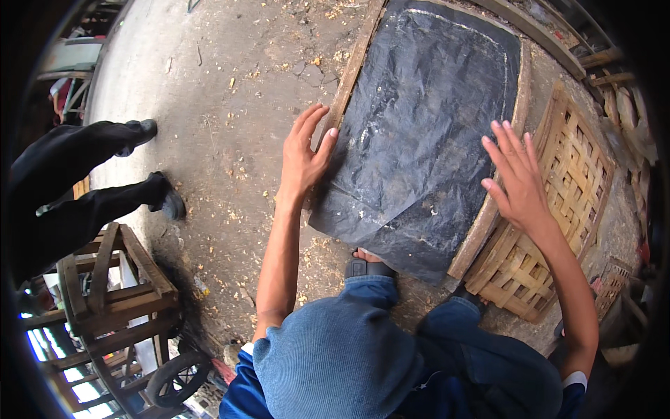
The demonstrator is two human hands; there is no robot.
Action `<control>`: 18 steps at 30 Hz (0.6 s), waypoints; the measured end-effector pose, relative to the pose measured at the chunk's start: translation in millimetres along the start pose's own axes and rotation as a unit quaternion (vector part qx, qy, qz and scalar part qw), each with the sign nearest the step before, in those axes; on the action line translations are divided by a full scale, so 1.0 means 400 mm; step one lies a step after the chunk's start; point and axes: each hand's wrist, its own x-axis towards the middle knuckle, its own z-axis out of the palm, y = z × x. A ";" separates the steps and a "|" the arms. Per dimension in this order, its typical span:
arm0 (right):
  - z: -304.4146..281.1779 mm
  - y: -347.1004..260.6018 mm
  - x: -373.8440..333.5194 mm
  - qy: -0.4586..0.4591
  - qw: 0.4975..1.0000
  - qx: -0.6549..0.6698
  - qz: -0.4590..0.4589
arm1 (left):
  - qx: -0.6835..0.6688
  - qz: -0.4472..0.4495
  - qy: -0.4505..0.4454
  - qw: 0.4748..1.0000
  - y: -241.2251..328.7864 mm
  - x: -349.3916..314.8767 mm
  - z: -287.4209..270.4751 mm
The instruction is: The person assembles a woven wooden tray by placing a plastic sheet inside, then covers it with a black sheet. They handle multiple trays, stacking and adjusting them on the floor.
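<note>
In front of me a dark, creased plastic sheet (pixel 419 126) lies over a tray-like piece with wooden side rails. My left hand (pixel 307 150) is beside the left wooden rail (pixel 352 63), its fingers stretched out and its thumb apart. On the other side, my right hand (pixel 518 178) hangs with fingers spread between the right rail (pixel 520 91) and a woven bamboo panel (pixel 576 171). Neither hand holds anything; whether the left one touches the rail I cannot tell. The sheet's near left corner sags past the frame, close to my sandalled foot (pixel 368 258).
At left stand the dark-trousered legs (pixel 84 199) of another person. A slatted wooden frame (pixel 129 314) is at lower left, beside a small wheel (pixel 178 377). Wood chips dot the concrete floor (pixel 230 140). A wooden beam (pixel 537 31) crosses the far right.
</note>
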 end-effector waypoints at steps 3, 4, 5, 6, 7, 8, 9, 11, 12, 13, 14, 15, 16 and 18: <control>-0.003 -0.137 0.009 -0.055 0.990 0.057 -0.118 | 0.064 0.001 -0.019 0.998 0.041 -0.063 -0.005; 0.003 -0.183 0.006 -0.081 0.979 0.083 -0.165 | 0.084 0.025 -0.007 0.996 0.057 -0.106 -0.003; 0.000 -0.222 0.003 -0.100 0.970 0.077 -0.209 | 0.103 0.051 0.005 0.993 0.074 -0.150 -0.001; 0.001 -0.249 -0.004 -0.118 0.958 0.074 -0.252 | 0.124 0.077 0.014 0.989 0.091 -0.193 -0.004; 0.014 -0.265 -0.009 -0.121 0.951 0.068 -0.277 | 0.141 0.110 -0.012 0.984 0.099 -0.248 -0.012; 0.029 -0.282 -0.012 -0.125 0.943 0.062 -0.303 | 0.157 0.141 -0.038 0.977 0.096 -0.301 -0.019; 0.042 -0.293 -0.014 -0.132 0.933 0.055 -0.331 | 0.157 0.143 -0.063 0.975 0.094 -0.346 -0.023; 0.058 -0.276 0.008 -0.167 0.923 0.050 -0.344 | 0.161 0.145 -0.108 0.970 0.086 -0.407 -0.028; 0.070 -0.254 0.027 -0.185 0.918 0.045 -0.349 | 0.168 0.139 -0.112 0.969 0.073 -0.422 -0.018; 0.110 -0.185 0.053 -0.217 0.917 0.055 -0.330 | 0.178 0.134 -0.116 0.968 0.067 -0.432 -0.010; 0.131 -0.111 0.087 -0.222 0.928 0.027 -0.298 | 0.187 0.129 -0.122 0.966 0.063 -0.440 -0.004; 0.109 -0.016 0.144 -0.167 0.966 -0.072 -0.185 | 0.185 0.127 -0.114 0.968 0.062 -0.441 -0.002; 0.076 0.085 0.203 -0.109 0.981 -0.162 -0.021 | 0.185 0.123 -0.110 0.969 0.064 -0.443 -0.003; -0.014 0.294 0.285 -0.016 0.937 -0.259 0.235 | 0.176 0.128 -0.099 0.971 0.058 -0.438 0.009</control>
